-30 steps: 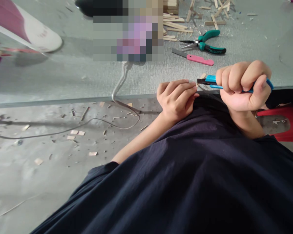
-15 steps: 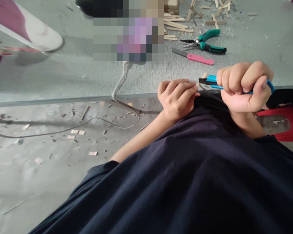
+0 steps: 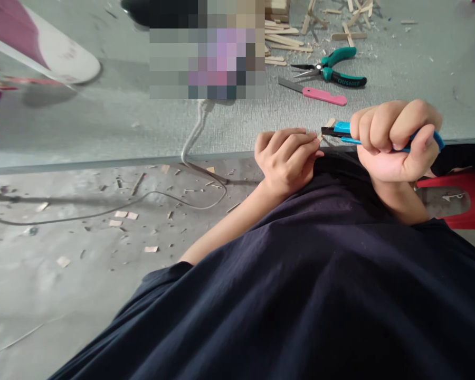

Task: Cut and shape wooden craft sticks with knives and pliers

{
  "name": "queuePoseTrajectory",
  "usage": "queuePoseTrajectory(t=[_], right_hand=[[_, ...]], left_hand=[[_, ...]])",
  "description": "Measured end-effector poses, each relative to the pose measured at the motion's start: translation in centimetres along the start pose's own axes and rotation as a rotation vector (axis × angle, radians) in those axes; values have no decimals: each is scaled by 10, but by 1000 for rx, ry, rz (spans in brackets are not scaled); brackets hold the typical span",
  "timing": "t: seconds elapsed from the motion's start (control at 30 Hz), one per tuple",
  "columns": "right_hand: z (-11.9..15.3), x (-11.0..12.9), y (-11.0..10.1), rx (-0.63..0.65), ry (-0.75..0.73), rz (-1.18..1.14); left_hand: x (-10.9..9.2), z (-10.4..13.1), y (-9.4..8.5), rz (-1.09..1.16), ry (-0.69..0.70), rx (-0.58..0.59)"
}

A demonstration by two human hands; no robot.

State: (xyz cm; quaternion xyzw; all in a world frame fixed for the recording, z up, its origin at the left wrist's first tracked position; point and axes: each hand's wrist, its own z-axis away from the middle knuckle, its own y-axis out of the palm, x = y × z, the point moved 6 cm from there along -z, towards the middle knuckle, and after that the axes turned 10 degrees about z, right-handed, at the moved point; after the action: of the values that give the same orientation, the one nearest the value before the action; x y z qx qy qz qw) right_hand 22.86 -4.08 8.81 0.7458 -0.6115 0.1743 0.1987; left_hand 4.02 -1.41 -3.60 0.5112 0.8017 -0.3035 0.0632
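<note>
My right hand is clenched around a blue utility knife, its black tip pointing left. My left hand is curled at the table's near edge, fingertips pinching a small wooden stick piece that mostly hides behind the fingers and the knife tip. The knife tip sits right next to the left fingertips. Both hands hover over the edge of the grey table, above my dark shirt.
Green-handled pliers and a pink-handled blade lie behind the hands, with wooden sticks scattered at the back. A grey cable drops off the table to a floor littered with wood chips. A red stool stands at right.
</note>
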Motion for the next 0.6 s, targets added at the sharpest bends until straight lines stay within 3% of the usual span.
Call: queuePoseTrajectory(t=[0.23, 0.43, 0.53, 0.6], right_hand=[[7, -17, -8, 78, 78, 55], [0, -18, -2, -52, 262, 369], [1, -15, -6, -53, 298, 386], [4, -18, -12, -109, 266, 401]], left_hand=[[-1, -2, 0, -18, -4, 12], [-16, -4, -7, -113, 31, 27], [-27, -21, -22, -33, -2, 116], [-30, -46, -32, 95, -75, 199]])
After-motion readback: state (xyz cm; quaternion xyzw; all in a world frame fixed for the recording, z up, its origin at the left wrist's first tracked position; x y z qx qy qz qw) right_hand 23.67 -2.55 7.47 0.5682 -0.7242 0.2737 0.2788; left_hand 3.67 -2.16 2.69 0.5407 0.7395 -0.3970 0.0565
